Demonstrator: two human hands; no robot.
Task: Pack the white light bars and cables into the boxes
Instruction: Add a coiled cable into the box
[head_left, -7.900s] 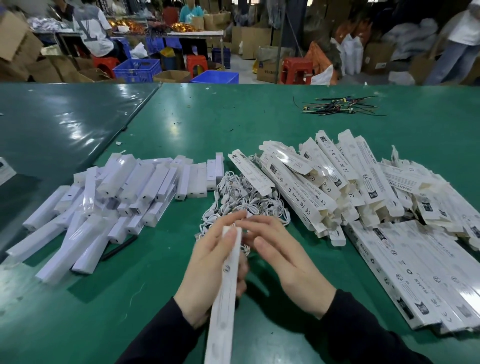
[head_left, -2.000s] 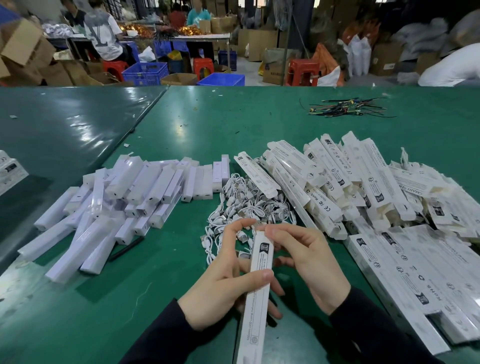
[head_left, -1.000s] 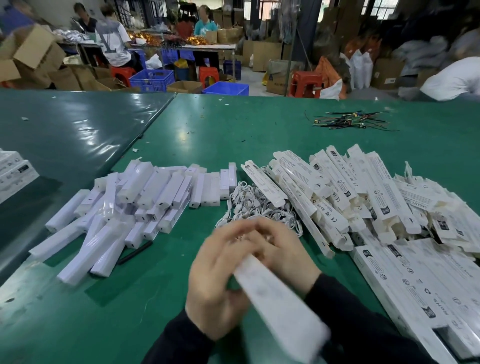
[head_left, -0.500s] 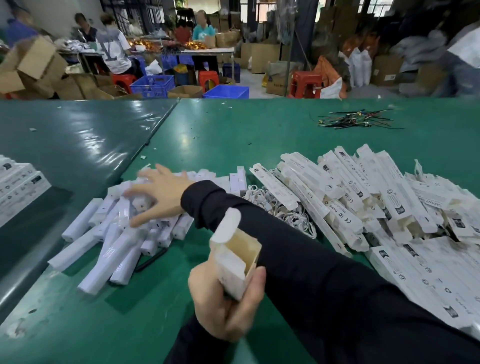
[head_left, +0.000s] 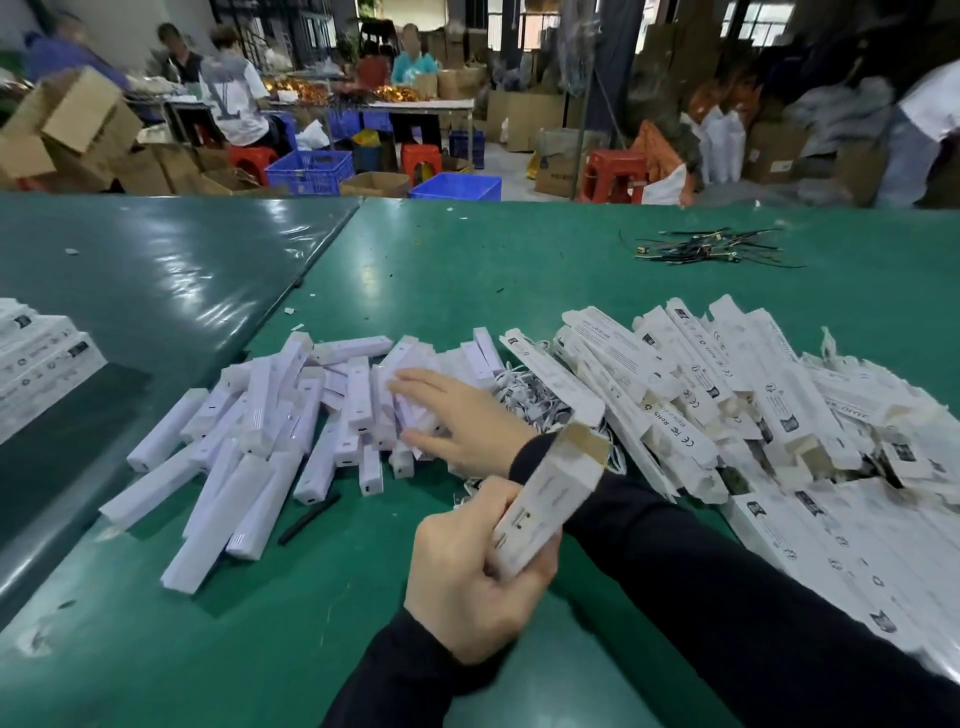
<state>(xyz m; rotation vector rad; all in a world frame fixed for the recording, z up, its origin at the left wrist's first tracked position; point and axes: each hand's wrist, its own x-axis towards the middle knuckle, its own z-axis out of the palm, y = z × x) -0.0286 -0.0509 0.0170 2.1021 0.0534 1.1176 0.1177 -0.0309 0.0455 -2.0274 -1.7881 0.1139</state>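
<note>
My left hand (head_left: 467, 582), low in the centre of the frame, grips an open-ended box (head_left: 545, 501). My right hand (head_left: 457, 421) crosses over it, fingers straight, resting on the heap of white light bars (head_left: 291, 415) at centre left. White cables (head_left: 530, 397) lie between the bars and the boxes (head_left: 727, 405) piled on the right.

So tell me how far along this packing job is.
Done: flat closed boxes lie stacked at the right edge, apparently packed. In hand: the left hand grips an open box with its end flap up, while the right hand reaches across onto the loose light bars. Left: that whole pile of bars, the cable heap, and many open boxes.
</note>
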